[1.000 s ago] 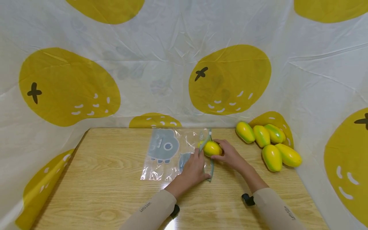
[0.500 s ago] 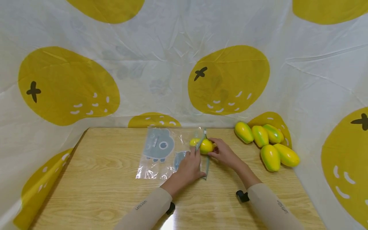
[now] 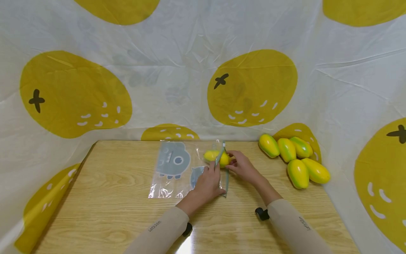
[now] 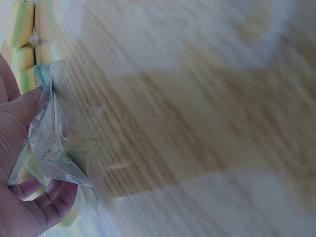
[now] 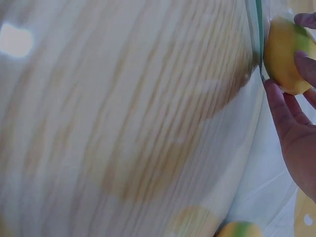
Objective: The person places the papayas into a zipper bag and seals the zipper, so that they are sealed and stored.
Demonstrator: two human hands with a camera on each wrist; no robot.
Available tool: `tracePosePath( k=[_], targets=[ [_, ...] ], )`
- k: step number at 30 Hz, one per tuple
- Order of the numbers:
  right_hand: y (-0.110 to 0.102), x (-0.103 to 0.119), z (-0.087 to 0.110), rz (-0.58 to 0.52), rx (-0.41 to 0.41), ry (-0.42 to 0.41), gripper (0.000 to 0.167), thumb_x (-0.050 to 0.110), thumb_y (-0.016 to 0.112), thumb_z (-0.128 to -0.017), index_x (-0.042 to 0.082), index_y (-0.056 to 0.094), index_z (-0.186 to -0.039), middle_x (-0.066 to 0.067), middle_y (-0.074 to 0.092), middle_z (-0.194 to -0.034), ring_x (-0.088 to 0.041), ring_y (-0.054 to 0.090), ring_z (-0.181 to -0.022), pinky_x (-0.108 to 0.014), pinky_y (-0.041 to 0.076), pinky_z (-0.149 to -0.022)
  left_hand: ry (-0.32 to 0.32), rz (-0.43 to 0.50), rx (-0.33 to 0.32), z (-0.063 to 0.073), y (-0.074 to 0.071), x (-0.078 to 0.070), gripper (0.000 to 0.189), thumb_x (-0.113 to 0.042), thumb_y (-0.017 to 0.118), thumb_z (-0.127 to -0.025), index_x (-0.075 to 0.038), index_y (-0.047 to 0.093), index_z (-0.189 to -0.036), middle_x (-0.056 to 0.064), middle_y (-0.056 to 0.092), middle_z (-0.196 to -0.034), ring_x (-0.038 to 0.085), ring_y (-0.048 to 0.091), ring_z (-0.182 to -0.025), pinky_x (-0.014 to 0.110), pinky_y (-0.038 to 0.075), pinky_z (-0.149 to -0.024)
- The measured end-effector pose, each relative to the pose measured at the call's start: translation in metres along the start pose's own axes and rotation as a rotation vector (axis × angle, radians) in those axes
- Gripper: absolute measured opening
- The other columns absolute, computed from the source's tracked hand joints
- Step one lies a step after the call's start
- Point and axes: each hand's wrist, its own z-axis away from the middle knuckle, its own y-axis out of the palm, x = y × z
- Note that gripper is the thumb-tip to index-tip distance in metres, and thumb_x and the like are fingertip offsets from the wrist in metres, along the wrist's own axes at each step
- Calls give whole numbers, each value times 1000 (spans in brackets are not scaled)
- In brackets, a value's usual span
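A clear zip bag [image 3: 168,185] with blue monster prints lies flat, its green zip edge [image 3: 227,176] toward the right. Curled at the bag's mouth, my left hand [image 3: 207,181] holds the zip edge, thumb on the near part and fingers on the raised upper layer. A shiny yellow-green mango [image 3: 210,155] lies mostly inside the bag, seen through the plastic. Its right end shows past the zip edge, where my right hand [image 3: 242,165] grips it with fingers and thumb. In the right wrist view the fingers curve around the mango [image 5: 284,54].
Several more mangoes [image 3: 299,174] lie grouped at the back right of the wooden table [image 3: 111,211]. A white cloth [image 3: 177,91] printed with large yellow fruit hangs behind the table and at both sides.
My right hand has moved left, pushing the mango from the bag's mouth deeper inside. The bag and my left hand have shifted slightly left in view.
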Motion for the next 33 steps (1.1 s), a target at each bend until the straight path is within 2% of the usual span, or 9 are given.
tracePosePath(
  k=[5, 14, 23, 28, 33],
  targets=[
    [8, 3, -7, -3, -39, -26, 57, 5, 77, -91, -2, 54, -142, -25, 60, -131, -32, 69, -104, -41, 61, -88, 1, 31, 8, 2, 0, 1, 120, -60, 92, -66, 2, 37, -154, 14, 43, -145, 28, 58, -107, 33, 61, -75],
    [19, 8, -20, -54, -87, 15, 40, 4, 75, -93, 3, 62, -131, -15, 68, -114, -29, 73, -102, -37, 62, -85, -8, 37, -7, 3, -4, 9, 123, -57, 94, -64, 2, 35, -155, 15, 43, -147, 32, 59, -114, 36, 62, -82],
    [26, 15, -26, -39, -103, -9, 38, 9, 75, -93, 5, 63, -129, -12, 72, -110, -26, 73, -98, -38, 62, -86, 4, 21, -25, 2, -7, 23, 122, -59, 95, -63, 3, 38, -152, 16, 45, -142, 31, 60, -108, 35, 62, -76],
    [19, 21, -22, -55, -106, 2, 38, 9, 74, -95, 3, 62, -130, -14, 72, -112, -27, 73, -100, -41, 61, -89, 7, 17, -44, 2, -7, 27, 123, -59, 95, -60, 4, 40, -150, 17, 46, -141, 32, 61, -108, 36, 62, -78],
    [3, 15, -5, -25, -113, 10, 44, 11, 74, -95, 1, 59, -135, -17, 70, -120, -32, 69, -109, -48, 58, -96, 6, 36, -52, 2, -6, 26, 123, -57, 97, -59, 4, 40, -150, 17, 46, -140, 32, 61, -108, 38, 62, -79]
  ],
)
